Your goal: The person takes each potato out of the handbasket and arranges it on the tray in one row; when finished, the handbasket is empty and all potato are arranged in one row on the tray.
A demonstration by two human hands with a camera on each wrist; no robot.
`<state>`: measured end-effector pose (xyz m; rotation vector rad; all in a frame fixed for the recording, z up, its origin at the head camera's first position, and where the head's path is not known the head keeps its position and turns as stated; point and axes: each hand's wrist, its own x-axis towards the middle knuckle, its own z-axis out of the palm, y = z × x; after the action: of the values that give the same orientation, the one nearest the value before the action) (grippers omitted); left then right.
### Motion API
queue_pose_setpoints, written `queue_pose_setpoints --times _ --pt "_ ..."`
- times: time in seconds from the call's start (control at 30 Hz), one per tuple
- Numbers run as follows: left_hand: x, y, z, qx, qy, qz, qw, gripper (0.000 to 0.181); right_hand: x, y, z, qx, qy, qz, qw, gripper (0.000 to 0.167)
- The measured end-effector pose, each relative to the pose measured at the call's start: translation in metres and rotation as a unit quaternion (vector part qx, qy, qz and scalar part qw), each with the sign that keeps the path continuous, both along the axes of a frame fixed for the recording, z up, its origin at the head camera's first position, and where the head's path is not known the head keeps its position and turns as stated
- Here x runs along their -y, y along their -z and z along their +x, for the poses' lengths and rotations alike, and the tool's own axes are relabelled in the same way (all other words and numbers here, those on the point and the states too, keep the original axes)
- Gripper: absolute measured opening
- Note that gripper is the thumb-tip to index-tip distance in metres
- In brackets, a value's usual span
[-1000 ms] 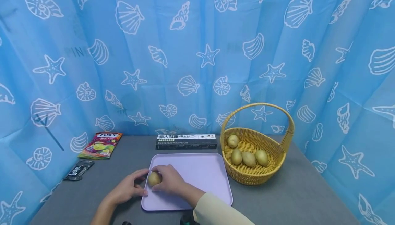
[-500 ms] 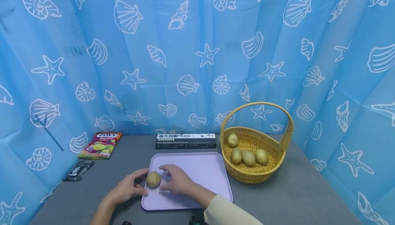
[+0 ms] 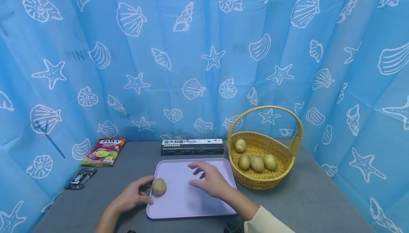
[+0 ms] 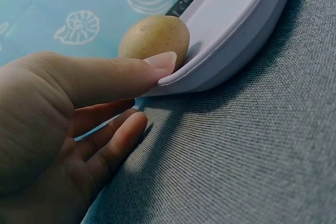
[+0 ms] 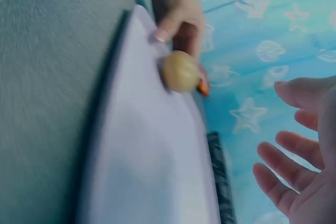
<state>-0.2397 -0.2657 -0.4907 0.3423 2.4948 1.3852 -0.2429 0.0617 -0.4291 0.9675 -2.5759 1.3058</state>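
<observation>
A single brown potato (image 3: 158, 187) sits at the left end of the lilac tray (image 3: 191, 204). My left hand (image 3: 135, 194) is beside that end, its thumb touching the tray's rim and its other fingers loosely spread along the outside. In the left wrist view the thumb lies just in front of the potato (image 4: 157, 38). Over the right half of the tray hovers my right hand (image 3: 212, 180), fingers spread and loosely bent, holding nothing. To its right, a yellow wicker basket (image 3: 260, 185) with a tall handle contains several potatoes (image 3: 257, 164).
Behind the tray lies a black-and-white pasta box (image 3: 192, 147). A red candy bag (image 3: 103, 152) and a small black packet (image 3: 81, 178) lie on the left of the grey table (image 3: 306, 204). A blue shell-print curtain (image 3: 204, 48) hangs around the back.
My right hand has let go of the potato at the tray's left end and moved right, toward the basket. The left hand has stayed at the tray's edge.
</observation>
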Motion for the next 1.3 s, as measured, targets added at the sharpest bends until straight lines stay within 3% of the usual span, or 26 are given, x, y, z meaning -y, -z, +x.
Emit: queue_pose_setpoints --times 0.3,0.5,0.67,0.83,1.07,1.17,1.3 --pt "-0.001 0.0 -0.001 0.0 -0.003 -0.004 1.0 0.088 -0.066 -0.041 -0.009 -0.042 0.003 0.001 0.9991 0.027" --pt "0.0 -0.002 -0.003 0.0 -0.005 -0.007 1.0 0.089 -0.107 -0.062 -0.028 0.005 0.006 0.061 0.9981 0.027" --pt "0.001 -0.002 -0.003 0.009 -0.008 -0.007 0.9999 0.091 -0.138 -0.073 -0.051 0.052 -0.025 0.105 0.9928 0.034" --pt "0.0 -0.002 -0.002 0.017 -0.007 -0.002 0.9998 0.091 -0.159 -0.071 -0.078 0.124 -0.039 0.129 0.983 0.041" --pt "0.0 -0.001 -0.004 0.017 -0.013 0.003 0.9998 0.091 -0.172 -0.053 -0.108 0.232 -0.004 0.17 0.9577 0.054" --pt "-0.001 -0.001 -0.004 0.014 -0.013 0.001 0.9998 0.09 -0.172 -0.043 -0.114 0.255 0.007 0.186 0.9489 0.054" --pt "-0.001 -0.002 -0.001 0.008 -0.017 -0.008 0.9998 0.09 -0.171 -0.032 -0.118 0.256 0.013 0.222 0.9407 0.052"
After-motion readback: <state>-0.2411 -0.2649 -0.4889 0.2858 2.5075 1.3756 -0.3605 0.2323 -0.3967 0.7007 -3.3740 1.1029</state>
